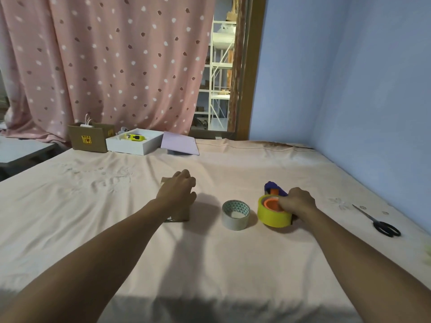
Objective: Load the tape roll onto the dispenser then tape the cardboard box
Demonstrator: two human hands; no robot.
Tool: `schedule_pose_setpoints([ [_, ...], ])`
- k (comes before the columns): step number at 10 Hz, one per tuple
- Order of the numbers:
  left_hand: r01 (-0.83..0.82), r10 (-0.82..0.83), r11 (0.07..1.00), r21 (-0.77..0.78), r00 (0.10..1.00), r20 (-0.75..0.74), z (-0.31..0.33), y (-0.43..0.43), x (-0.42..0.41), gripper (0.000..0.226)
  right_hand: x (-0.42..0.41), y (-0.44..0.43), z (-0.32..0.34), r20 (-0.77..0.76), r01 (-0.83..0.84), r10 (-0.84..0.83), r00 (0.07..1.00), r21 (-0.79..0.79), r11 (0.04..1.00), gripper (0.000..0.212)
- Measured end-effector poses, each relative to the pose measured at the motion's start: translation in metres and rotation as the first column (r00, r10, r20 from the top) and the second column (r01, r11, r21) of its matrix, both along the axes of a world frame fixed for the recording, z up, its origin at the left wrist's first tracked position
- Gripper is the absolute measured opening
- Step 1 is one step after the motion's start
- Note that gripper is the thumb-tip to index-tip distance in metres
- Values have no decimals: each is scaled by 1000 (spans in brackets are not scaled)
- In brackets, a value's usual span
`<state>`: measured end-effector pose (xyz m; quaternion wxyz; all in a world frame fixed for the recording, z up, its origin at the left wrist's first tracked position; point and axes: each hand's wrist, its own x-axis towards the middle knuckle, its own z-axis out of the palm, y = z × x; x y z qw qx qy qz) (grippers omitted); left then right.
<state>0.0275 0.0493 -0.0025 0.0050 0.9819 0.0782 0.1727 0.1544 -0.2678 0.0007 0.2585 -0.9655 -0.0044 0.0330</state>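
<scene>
A small cardboard box (180,214) lies on the pink sheet at mid-table, mostly hidden under my left hand (178,191), which rests on top of it and grips it. To the right, a yellow tape roll (272,216) sits on the orange hub of a blue and orange dispenser (272,188). My right hand (296,201) is closed on the dispenser at the roll's right side. Between the two hands stands a grey tape roll (235,215) with a patterned core, untouched.
Black scissors (382,223) lie at the right near the blue wall. At the far edge stand a brown carton (89,137), a white tray (135,143) with a yellow item, and a lilac board (180,143). A pink dotted curtain hangs behind.
</scene>
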Motion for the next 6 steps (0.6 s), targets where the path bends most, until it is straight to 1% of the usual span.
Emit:
schedule_pose_setpoints([
  [1,18,-18,1000,12,1000,21,-6,-3,0,33,-4,5,-12,28,41,-40,999,-28,999,42],
  [2,42,-43,999,16,998,47,-8,-1,-3,31,-10,5,-15,35,33,-29,999,-107,994,27],
  [3,54,-57,998,39,994,98,-12,2,-7,25,-11,2,-15,22,1,1,1000,-129,992,27],
  [4,65,-76,995,79,985,156,-17,6,-11,21,-12,-1,-13,-10,-21,20,1000,-130,991,28],
  [5,70,-85,990,124,989,122,-21,7,-15,26,-9,-2,-15,-65,-52,45,997,-123,991,37],
  [6,61,-72,993,98,991,114,-19,5,-13,31,-10,7,-9,-22,-48,45,999,-181,982,45],
])
